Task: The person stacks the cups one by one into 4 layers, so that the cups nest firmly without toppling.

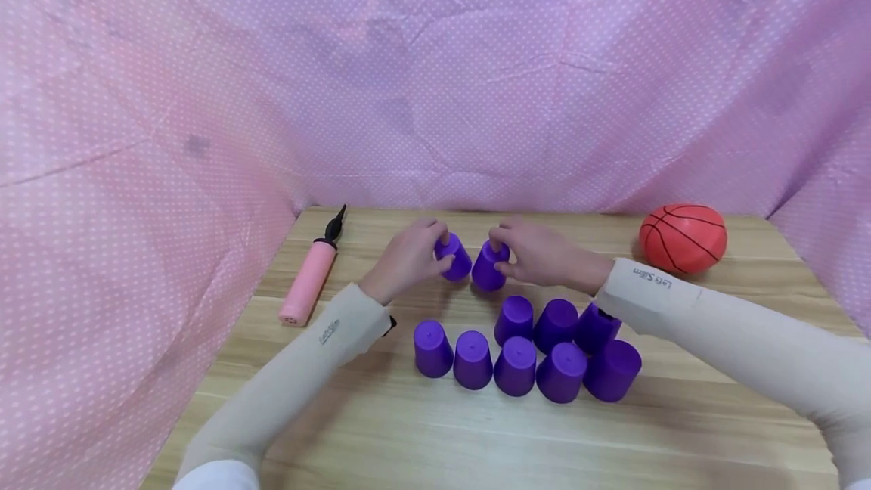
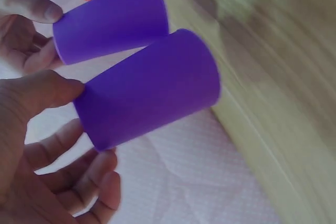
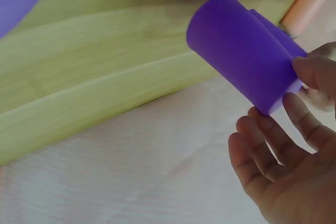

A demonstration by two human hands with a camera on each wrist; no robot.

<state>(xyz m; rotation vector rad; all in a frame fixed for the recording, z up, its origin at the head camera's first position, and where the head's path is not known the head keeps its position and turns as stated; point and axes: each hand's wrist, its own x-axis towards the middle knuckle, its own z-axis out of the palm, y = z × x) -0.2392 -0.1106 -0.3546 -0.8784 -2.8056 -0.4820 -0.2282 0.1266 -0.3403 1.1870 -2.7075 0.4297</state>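
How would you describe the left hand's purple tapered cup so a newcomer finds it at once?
On the light wood-grain table, look toward the far edge, between the pink cylindrical pump and the red, black-lined ball. There the left hand pinches the purple tapered cup. It is nearer the pump than its purple twin in the right hand.

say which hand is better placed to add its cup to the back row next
Likely the right hand: its cup is nearer that row; the left hand holds a farther cup.
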